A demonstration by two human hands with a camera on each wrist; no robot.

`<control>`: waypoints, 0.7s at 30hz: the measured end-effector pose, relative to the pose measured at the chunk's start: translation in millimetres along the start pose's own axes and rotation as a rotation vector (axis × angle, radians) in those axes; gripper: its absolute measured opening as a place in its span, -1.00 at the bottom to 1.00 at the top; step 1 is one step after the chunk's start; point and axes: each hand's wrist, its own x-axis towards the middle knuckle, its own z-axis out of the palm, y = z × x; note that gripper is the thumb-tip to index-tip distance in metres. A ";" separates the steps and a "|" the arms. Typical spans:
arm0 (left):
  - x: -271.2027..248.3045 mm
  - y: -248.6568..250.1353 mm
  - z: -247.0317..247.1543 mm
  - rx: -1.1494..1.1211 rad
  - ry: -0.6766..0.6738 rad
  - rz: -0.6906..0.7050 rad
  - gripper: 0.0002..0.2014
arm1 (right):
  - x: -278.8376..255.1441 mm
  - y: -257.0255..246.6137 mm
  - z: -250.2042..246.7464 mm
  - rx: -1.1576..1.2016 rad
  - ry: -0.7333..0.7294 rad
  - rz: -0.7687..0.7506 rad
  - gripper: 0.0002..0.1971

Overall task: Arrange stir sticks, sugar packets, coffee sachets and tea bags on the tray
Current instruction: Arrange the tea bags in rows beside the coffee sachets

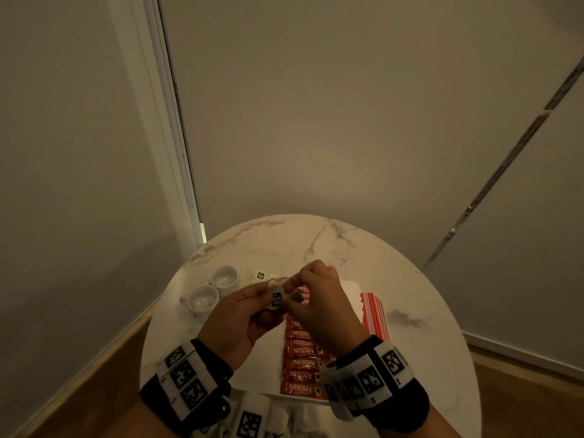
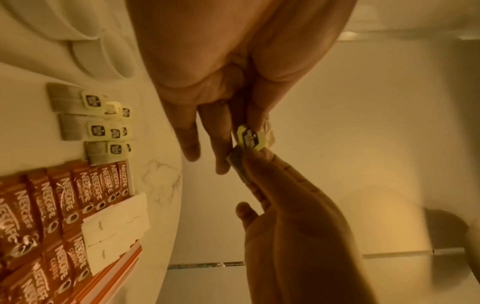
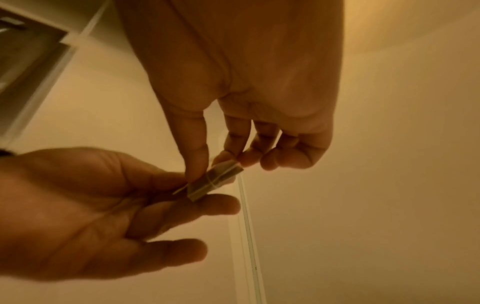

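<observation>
Both hands hold one tea bag [image 1: 297, 296] in the air above the white tray [image 1: 268, 355]. My left hand [image 1: 268, 297] pinches its pale yellow tag [image 2: 250, 138] between thumb and fingers. My right hand [image 3: 211, 166] pinches the brown bag [image 3: 213, 181] itself with thumb and fingertips. On the tray lie a long row of red Nescafe sachets [image 1: 301, 363], white sugar packets [image 2: 114, 230], red-striped stir sticks [image 1: 374, 314] at the right, and several tea bags [image 2: 78, 115] at the far left end.
The tray sits on a round marble table [image 1: 316, 241] set in a wall corner. Two white cups [image 1: 213, 287] stand left of the tray. Wooden floor shows round the table.
</observation>
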 end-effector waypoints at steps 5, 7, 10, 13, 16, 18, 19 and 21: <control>1.5 1.5 -2.8 -0.051 0.023 -0.052 -0.72 | -5.0 -1.1 7.6 -0.234 0.090 -0.159 -0.82; 1.2 1.4 -3.1 -0.066 0.021 -0.084 -0.73 | -6.9 -4.0 7.5 -0.223 0.121 -0.168 -0.86; 1.4 2.3 -2.8 -0.092 0.018 -0.108 -0.73 | -8.2 -7.6 8.4 -0.168 0.138 -0.146 -0.88; -0.3 2.1 -0.7 -0.084 0.009 -0.106 -0.66 | -8.1 -7.2 7.3 -0.119 0.131 -0.120 -0.87; -1.9 1.1 1.5 -0.087 0.004 -0.100 -0.67 | -9.7 -6.0 6.5 -0.071 0.128 -0.096 -0.89; -3.1 0.9 3.2 -0.077 0.008 -0.093 -0.69 | -11.1 -6.2 7.2 -0.054 0.131 -0.067 -0.90; -3.6 1.1 3.6 -0.059 0.018 -0.086 -0.71 | -11.4 -5.9 7.3 -0.042 0.139 -0.050 -0.90; -4.5 1.2 4.2 0.006 0.061 -0.056 -0.75 | -11.2 -5.1 6.2 -0.005 0.150 -0.002 -0.90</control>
